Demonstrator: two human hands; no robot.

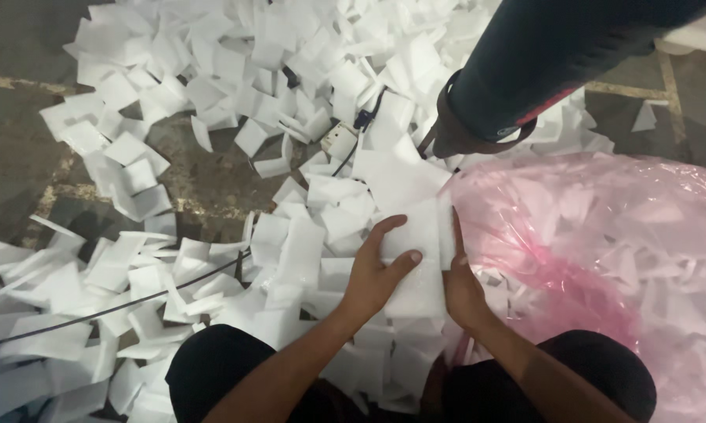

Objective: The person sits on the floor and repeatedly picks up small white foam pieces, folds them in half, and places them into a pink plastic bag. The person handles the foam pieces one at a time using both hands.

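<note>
Head view, looking down over the person's knees.

Item: stack of white foam sheets [412, 262], square-cut, held upright on edge between both hands, just above the loose heap. The left hand [375, 274] was clamped on the stack's near face, thumb laid across it. The right hand [461, 288] pressed flat against the opposite side, fingers straight, so the two hands squeezed the stack between them.

Item: loose white foam pieces [212, 94], scattered thickly over the concrete floor [16, 157], with a black cable [118, 307] running through them.

Item: pink plastic bag [604, 235], translucent, just right of the hands, already holding many white pieces.

Item: another person's dark trouser leg [541, 55] and sandalled foot, standing among the pieces beyond the stack.

Step in hand, as judged: squaring a gathered stack. A next move would call for keeping both palms tight so no sheet slipped out.
</note>
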